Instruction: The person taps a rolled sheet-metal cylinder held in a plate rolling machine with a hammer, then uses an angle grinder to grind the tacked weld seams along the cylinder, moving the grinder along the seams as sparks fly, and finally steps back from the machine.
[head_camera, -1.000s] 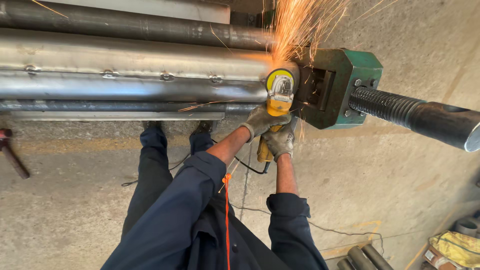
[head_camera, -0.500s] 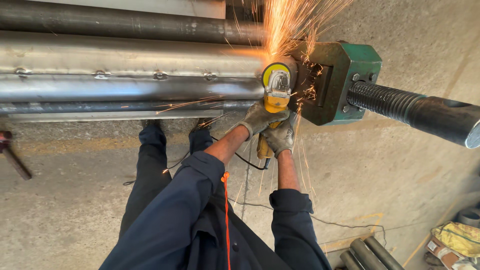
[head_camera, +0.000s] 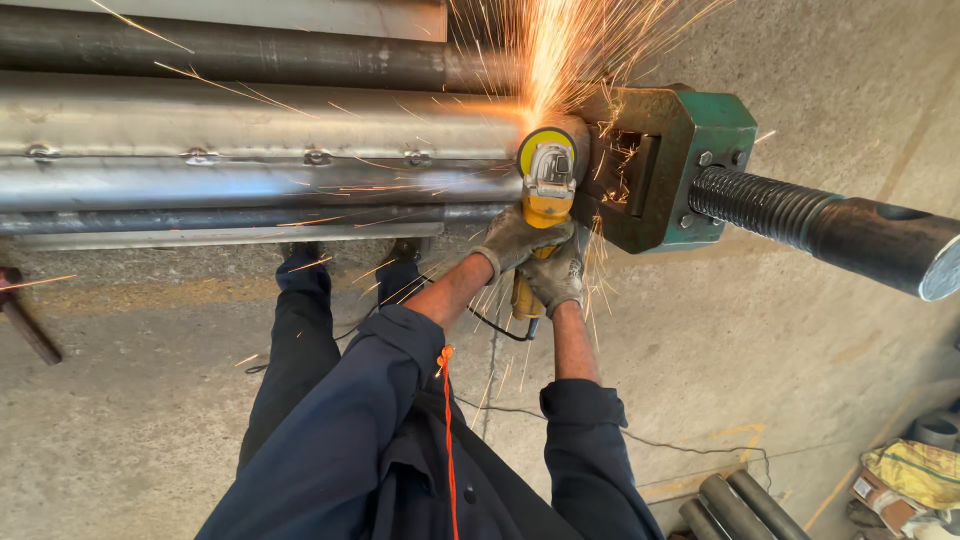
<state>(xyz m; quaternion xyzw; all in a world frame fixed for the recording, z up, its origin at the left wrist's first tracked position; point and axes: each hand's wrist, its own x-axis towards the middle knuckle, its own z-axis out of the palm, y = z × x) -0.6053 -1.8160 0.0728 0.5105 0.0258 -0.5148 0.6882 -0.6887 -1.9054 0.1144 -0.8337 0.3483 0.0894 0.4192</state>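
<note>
A yellow angle grinder (head_camera: 547, 182) presses its disc against the end of a long steel pipe (head_camera: 250, 140), throwing orange sparks upward and down. My left hand (head_camera: 513, 243), gloved in grey, grips the grinder body just below the head. My right hand (head_camera: 557, 275), also gloved, holds the grinder's rear handle. Next to the disc sits a green steel block (head_camera: 690, 150) with a threaded rod (head_camera: 760, 205) running out of it to the right. My dark blue sleeves and trousers fill the lower middle.
A darker pipe (head_camera: 230, 50) lies behind the bright one. The grinder's black cable (head_camera: 500, 330) trails onto the concrete floor (head_camera: 780, 370). Short pipes (head_camera: 725, 505) and a yellow bag (head_camera: 915, 470) lie at the bottom right. A rusty bar (head_camera: 25, 325) leans at the left.
The grinder disc stays on the pipe end; the spray of sparks has grown denser. The view has shifted slightly left and up. Both hands keep their grip.
</note>
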